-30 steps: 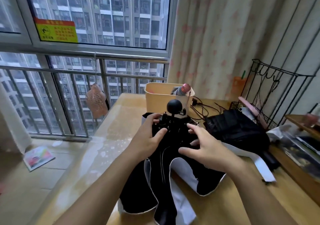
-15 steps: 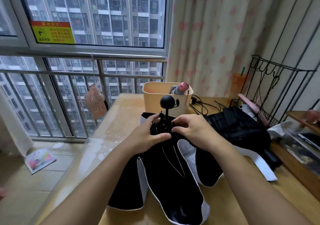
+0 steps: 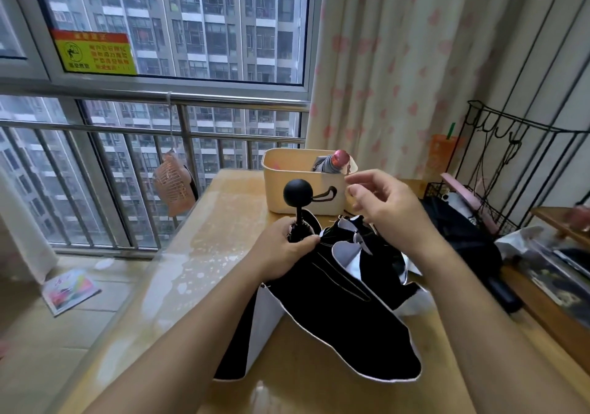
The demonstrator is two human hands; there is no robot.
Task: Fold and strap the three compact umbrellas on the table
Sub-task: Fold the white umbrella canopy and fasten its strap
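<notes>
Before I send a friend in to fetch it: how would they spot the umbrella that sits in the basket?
On the wooden table by the window, a cream basket stands at the far end. The grey umbrella pokes out of its right side; its pinkish-red cap sets it apart from the black umbrella spread nearer.

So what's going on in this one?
A person is folding a black compact umbrella on the table. The left hand grips its shaft just below the round black handle, while the right hand hovers above the canopy with fingers curled; whether it pinches anything is unclear. The canopy lies loose and spread, not yet strapped. A grey umbrella stands in the beige bin behind, and a dark bundle lies to the right.
</notes>
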